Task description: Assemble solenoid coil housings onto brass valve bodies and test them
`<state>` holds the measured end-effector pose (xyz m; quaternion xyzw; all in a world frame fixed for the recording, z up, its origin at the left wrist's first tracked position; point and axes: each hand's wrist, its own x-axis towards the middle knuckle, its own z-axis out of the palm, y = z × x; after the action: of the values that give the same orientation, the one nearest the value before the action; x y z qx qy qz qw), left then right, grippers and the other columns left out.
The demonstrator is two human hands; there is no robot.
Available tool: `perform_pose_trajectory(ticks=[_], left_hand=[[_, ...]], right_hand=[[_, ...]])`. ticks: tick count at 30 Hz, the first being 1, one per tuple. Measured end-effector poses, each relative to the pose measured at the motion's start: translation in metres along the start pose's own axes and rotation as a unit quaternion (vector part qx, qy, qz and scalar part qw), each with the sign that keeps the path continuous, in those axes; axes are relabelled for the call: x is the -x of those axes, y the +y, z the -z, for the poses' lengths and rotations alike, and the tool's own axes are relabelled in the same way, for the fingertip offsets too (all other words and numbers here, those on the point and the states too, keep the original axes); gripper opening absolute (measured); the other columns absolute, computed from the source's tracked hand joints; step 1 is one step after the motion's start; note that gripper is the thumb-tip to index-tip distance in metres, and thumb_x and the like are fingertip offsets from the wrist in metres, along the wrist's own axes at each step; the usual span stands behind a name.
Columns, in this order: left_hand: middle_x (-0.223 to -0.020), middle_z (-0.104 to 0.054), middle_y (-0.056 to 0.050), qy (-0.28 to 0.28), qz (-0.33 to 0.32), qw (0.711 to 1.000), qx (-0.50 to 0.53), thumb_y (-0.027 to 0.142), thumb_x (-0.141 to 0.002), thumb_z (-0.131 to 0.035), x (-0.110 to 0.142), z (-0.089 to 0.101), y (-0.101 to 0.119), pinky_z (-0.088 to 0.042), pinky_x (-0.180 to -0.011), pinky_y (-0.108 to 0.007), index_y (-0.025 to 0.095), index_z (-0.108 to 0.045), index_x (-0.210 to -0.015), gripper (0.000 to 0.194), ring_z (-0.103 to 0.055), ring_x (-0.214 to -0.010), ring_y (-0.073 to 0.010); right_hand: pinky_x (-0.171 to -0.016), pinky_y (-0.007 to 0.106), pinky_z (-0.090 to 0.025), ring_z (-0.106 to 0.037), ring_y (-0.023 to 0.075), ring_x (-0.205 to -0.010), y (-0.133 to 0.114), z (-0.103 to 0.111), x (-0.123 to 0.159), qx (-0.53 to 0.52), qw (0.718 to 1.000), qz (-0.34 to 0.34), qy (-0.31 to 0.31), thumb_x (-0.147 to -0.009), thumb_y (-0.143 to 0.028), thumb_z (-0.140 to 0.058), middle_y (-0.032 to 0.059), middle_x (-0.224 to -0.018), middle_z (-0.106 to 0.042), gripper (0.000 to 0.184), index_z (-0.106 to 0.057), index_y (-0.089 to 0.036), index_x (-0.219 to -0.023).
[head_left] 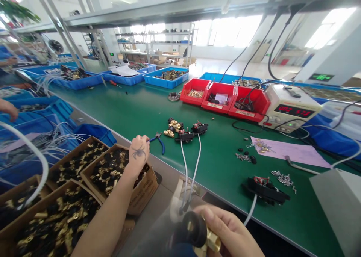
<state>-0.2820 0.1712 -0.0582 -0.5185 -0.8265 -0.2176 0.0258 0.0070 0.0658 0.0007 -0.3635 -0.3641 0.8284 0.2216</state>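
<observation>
My left hand [139,151] reaches to the table's front edge, its fingers curled at one handle of the blue-handled pliers [161,144]. The pliers lie on the green tabletop with their jaws apart; my fingertips are partly hidden. Close to the camera, my right hand [228,227] holds a brass valve fitting [213,241] with a round black knob. Beyond the pliers lies a small pile of brass fittings [173,127]. Beside it sit two black modules [185,135] with red wires, their white cables running down over the edge toward me.
Cardboard boxes [150,191] of brass and black fittings stand at left. Another black module [265,191] and loose screws [283,178] lie at right. Red bins [218,101] and a power supply [293,106] stand behind. Another person's hand [8,109] shows at far left.
</observation>
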Motion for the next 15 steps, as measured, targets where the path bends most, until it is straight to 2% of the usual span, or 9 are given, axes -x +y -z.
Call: perform_pose_trajectory(ticks=[2, 4, 6, 8, 10, 11, 12, 15], left_hand=[[-0.114, -0.064, -0.008, 0.010, 0.016, 1.000, 0.010, 0.031, -0.093, -0.062, -0.017, 0.007, -0.004, -0.053, -0.091, -0.045, 0.014, -0.063, -0.109, 0.023, -0.063, -0.104, -0.0227], [-0.117, -0.062, -0.008, 0.025, 0.019, 0.999, 0.036, 0.031, -0.093, -0.062, -0.028, 0.019, 0.001, -0.051, -0.094, -0.047, 0.014, -0.062, -0.111, 0.024, -0.061, -0.108, -0.0241], [-0.115, -0.062, -0.009, 0.030, -0.003, 0.996, 0.079, 0.029, -0.094, -0.059, -0.021, 0.035, 0.016, -0.049, -0.095, -0.047, 0.013, -0.062, -0.108, 0.021, -0.060, -0.107, -0.0237], [-0.103, -0.064, -0.008, 0.008, -0.054, 0.989, 0.137, 0.028, -0.096, -0.053, 0.006, 0.056, 0.036, -0.050, -0.092, -0.040, 0.013, -0.062, -0.097, 0.018, -0.062, -0.096, -0.0201], [-0.097, -0.065, -0.002, -0.039, -0.133, 0.970, 0.199, 0.037, -0.096, -0.051, 0.046, 0.080, 0.057, -0.051, -0.085, -0.029, 0.019, -0.061, -0.090, 0.021, -0.062, -0.089, -0.0158], [-0.099, -0.064, 0.000, -0.070, -0.187, 0.951, 0.238, 0.037, -0.096, -0.051, 0.068, 0.092, 0.065, -0.050, -0.086, -0.025, 0.021, -0.059, -0.085, 0.021, -0.061, -0.093, -0.0140], [-0.103, -0.063, 0.001, -0.099, -0.242, 0.915, 0.308, 0.031, -0.095, -0.051, 0.088, 0.103, 0.072, -0.049, -0.086, -0.022, 0.022, -0.058, -0.083, 0.017, -0.061, -0.096, -0.0127], [-0.111, -0.061, 0.003, -0.186, -0.314, 0.857, 0.363, 0.020, -0.094, -0.053, 0.125, 0.125, 0.082, -0.048, -0.088, -0.015, 0.026, -0.060, -0.089, 0.011, -0.060, -0.102, -0.0087]], right_hand=[[-0.039, 0.016, -0.017, -0.029, 0.0017, -0.035, 0.002, 0.001, -0.002, 0.012, 0.999, 0.032, 0.001, -0.079, -0.066, -0.069, -0.0056, -0.041, -0.043, 0.054, -0.068, -0.011, -0.076], [-0.043, 0.017, -0.022, -0.032, 0.0029, -0.036, 0.004, 0.002, -0.003, 0.028, 0.997, 0.065, 0.018, -0.081, -0.066, -0.066, -0.0062, -0.037, -0.040, 0.055, -0.070, -0.011, -0.079], [-0.045, 0.017, -0.025, -0.033, 0.0034, -0.036, 0.005, 0.002, -0.003, 0.044, 0.993, 0.091, 0.054, -0.084, -0.063, -0.065, -0.0057, -0.040, -0.044, 0.053, -0.071, -0.011, -0.088], [-0.045, 0.019, -0.028, -0.037, 0.0042, -0.038, 0.005, 0.001, -0.001, 0.060, 0.985, 0.126, 0.105, -0.084, -0.062, -0.066, -0.0030, -0.048, -0.052, 0.051, -0.072, -0.012, -0.095], [-0.046, 0.020, -0.033, -0.042, 0.0065, -0.041, 0.004, -0.003, 0.003, 0.079, 0.971, 0.165, 0.152, -0.084, -0.062, -0.066, -0.0013, -0.054, -0.055, 0.051, -0.072, -0.014, -0.099], [-0.046, 0.021, -0.036, -0.044, 0.0079, -0.043, 0.004, -0.005, 0.006, 0.088, 0.964, 0.181, 0.174, -0.084, -0.062, -0.065, -0.0014, -0.054, -0.054, 0.050, -0.073, -0.014, -0.099], [-0.047, 0.021, -0.038, -0.046, 0.0091, -0.044, 0.003, -0.007, 0.009, 0.097, 0.957, 0.192, 0.194, -0.084, -0.061, -0.065, -0.0020, -0.052, -0.053, 0.049, -0.073, -0.016, -0.099], [-0.047, 0.021, -0.042, -0.048, 0.0101, -0.045, 0.001, -0.013, 0.018, 0.113, 0.940, 0.209, 0.243, -0.083, -0.061, -0.067, -0.0036, -0.049, -0.049, 0.045, -0.074, -0.020, -0.098]])
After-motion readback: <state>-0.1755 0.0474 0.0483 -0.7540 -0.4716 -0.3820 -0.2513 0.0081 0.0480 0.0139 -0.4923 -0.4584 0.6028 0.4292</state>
